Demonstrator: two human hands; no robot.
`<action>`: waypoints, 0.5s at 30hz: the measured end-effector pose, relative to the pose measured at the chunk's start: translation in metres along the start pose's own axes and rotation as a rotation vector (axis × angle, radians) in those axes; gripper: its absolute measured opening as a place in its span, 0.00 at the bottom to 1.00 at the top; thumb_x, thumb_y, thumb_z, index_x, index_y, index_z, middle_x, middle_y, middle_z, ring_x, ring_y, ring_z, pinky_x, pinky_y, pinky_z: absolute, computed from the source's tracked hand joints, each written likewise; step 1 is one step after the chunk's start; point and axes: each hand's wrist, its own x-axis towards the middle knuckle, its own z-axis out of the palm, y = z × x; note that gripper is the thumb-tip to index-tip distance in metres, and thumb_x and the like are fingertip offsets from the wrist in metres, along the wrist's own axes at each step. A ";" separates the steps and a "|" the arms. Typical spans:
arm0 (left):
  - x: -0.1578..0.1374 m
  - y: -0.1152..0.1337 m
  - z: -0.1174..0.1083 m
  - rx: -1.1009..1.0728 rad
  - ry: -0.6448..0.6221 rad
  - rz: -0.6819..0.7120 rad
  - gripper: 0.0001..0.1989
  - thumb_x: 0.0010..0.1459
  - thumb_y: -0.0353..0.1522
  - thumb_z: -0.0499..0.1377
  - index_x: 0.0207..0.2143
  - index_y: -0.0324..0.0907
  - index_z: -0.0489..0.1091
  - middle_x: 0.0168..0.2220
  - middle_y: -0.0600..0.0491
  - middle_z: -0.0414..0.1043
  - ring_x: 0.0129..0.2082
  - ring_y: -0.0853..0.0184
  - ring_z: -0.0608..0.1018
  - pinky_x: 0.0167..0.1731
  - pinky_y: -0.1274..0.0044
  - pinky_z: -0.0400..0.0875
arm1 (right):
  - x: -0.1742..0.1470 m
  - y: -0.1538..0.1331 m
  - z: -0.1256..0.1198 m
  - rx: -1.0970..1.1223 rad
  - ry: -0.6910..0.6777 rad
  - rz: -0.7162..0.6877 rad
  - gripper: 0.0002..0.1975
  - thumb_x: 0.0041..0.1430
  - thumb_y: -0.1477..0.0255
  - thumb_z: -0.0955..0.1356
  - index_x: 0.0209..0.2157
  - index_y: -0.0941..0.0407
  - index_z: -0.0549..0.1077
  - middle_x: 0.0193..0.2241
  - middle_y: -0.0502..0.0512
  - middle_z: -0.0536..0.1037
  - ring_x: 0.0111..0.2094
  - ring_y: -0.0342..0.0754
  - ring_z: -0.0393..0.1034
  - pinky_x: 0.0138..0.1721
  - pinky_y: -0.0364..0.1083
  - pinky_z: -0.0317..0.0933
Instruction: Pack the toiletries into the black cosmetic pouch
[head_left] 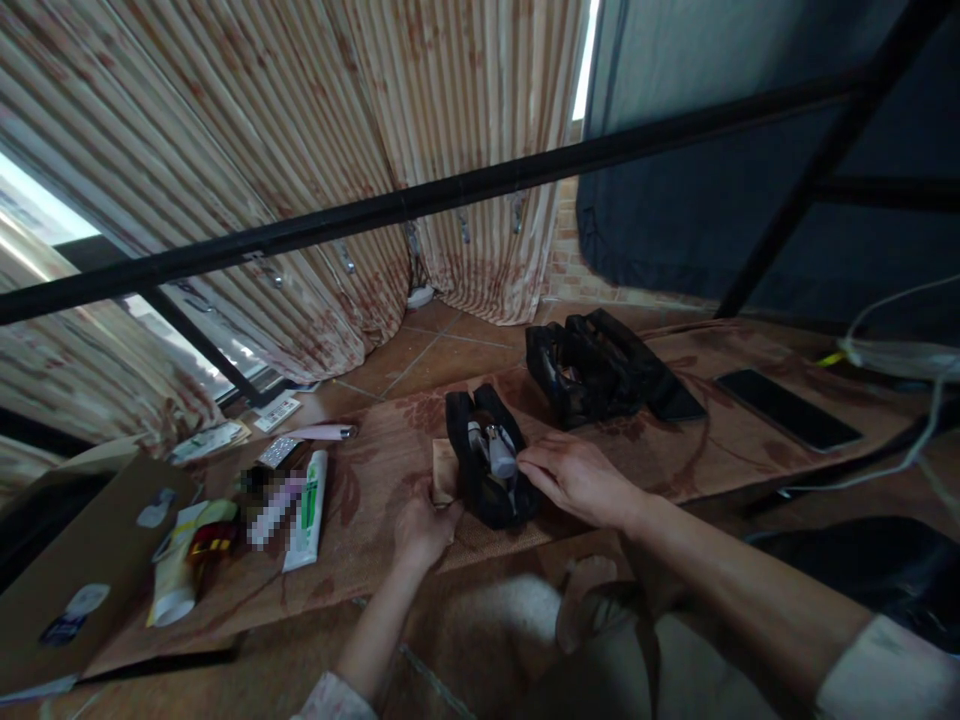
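Note:
A small black zip pouch [486,505] stands unzipped on the brown patterned cloth in front of me. Inside it are a white tube [501,455] and other small items, partly hidden by its sides. At the pouch's right edge, my right hand [581,482] is closed, its fingertips pinching the rim. On the other side, my left hand [426,528] lies low by the pouch, thumb stretched towards its base and apart from the fingers. A flat tan piece [444,470], perhaps card, shows between that hand and the pouch. Blur softens the left fingertips.
A larger open black bag [581,375] stands behind to the right, near a dark phone [787,408]. To the left are a white-and-green tube [309,510], a pink pen-like object [322,432], jars and a cardboard box [112,560]. A black metal rail [420,200] crosses behind.

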 end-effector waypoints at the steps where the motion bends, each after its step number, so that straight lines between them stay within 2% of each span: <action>1: 0.000 0.001 0.000 0.041 0.007 -0.014 0.16 0.46 0.37 0.63 0.39 0.42 0.71 0.32 0.47 0.77 0.34 0.58 0.78 0.33 0.74 0.62 | 0.000 0.000 0.000 -0.001 -0.002 0.002 0.16 0.69 0.67 0.58 0.36 0.55 0.75 0.32 0.56 0.78 0.38 0.48 0.69 0.43 0.47 0.59; 4: 0.002 0.000 0.000 0.095 0.025 -0.056 0.15 0.47 0.36 0.61 0.39 0.43 0.73 0.32 0.48 0.77 0.32 0.58 0.77 0.32 0.74 0.62 | 0.000 0.000 -0.001 -0.005 -0.010 0.002 0.16 0.69 0.67 0.58 0.36 0.55 0.75 0.33 0.56 0.78 0.39 0.49 0.70 0.44 0.47 0.59; 6: 0.005 -0.005 -0.001 0.001 0.031 -0.069 0.15 0.47 0.37 0.61 0.39 0.42 0.74 0.31 0.49 0.77 0.32 0.59 0.77 0.31 0.74 0.63 | 0.000 0.000 -0.002 -0.007 -0.017 -0.001 0.16 0.69 0.67 0.58 0.36 0.56 0.75 0.33 0.56 0.78 0.38 0.49 0.70 0.44 0.47 0.59; 11: 0.008 -0.023 -0.006 -0.595 0.023 -0.198 0.19 0.44 0.39 0.64 0.38 0.38 0.73 0.28 0.52 0.75 0.26 0.66 0.75 0.26 0.77 0.66 | 0.001 -0.002 -0.004 -0.007 -0.023 0.000 0.17 0.69 0.67 0.57 0.36 0.56 0.75 0.33 0.56 0.78 0.38 0.48 0.70 0.44 0.47 0.59; 15: 0.006 -0.026 -0.015 -0.941 -0.021 -0.330 0.14 0.41 0.32 0.66 0.32 0.35 0.71 0.24 0.55 0.71 0.23 0.72 0.73 0.25 0.81 0.68 | 0.001 -0.002 -0.004 -0.018 -0.021 -0.002 0.17 0.69 0.67 0.57 0.36 0.56 0.75 0.33 0.56 0.78 0.38 0.49 0.70 0.43 0.47 0.59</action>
